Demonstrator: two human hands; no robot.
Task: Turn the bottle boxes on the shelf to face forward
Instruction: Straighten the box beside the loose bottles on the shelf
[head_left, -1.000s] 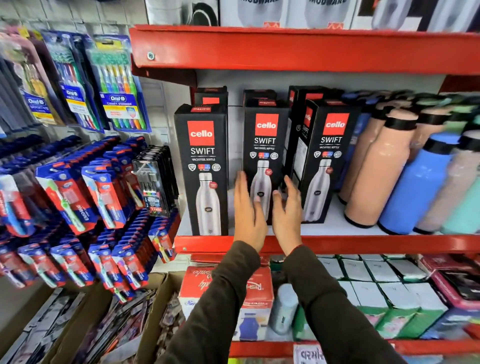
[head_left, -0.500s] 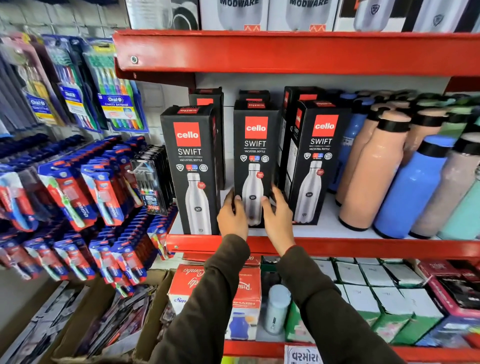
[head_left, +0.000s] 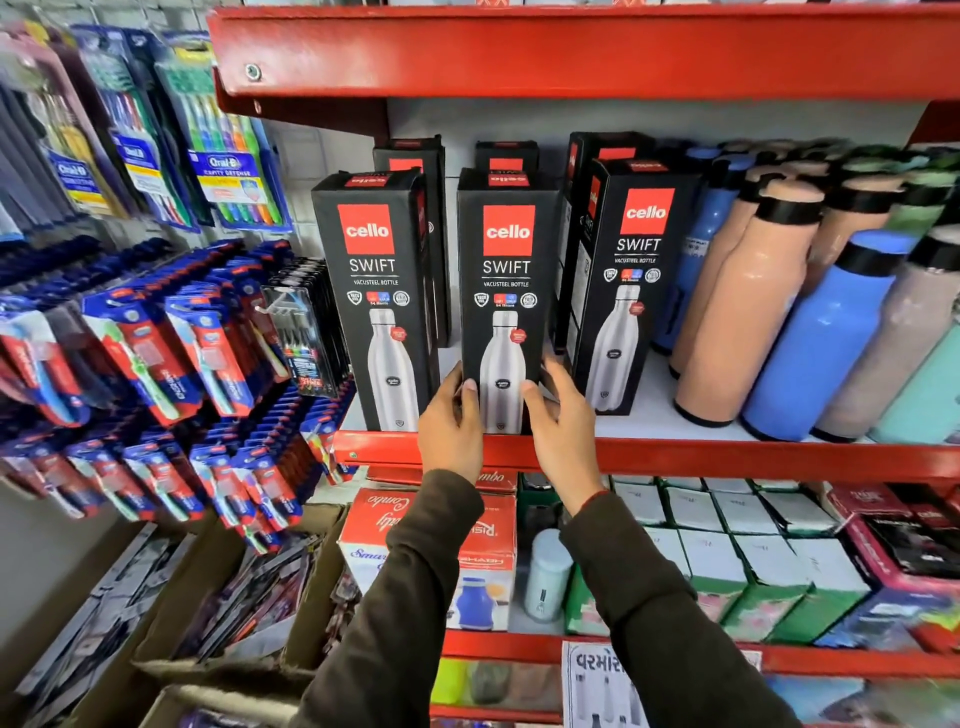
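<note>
Black box (head_left: 506, 291) between both hands.

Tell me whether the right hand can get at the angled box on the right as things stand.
Probably yes. The right hand grips the middle box, but the angled box stands just beside it at the shelf front, nothing before it; it would need to let go first.

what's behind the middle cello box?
Another black box stands behind the middle box; only its top shows. The rest is covered, as is anything further back.
</note>
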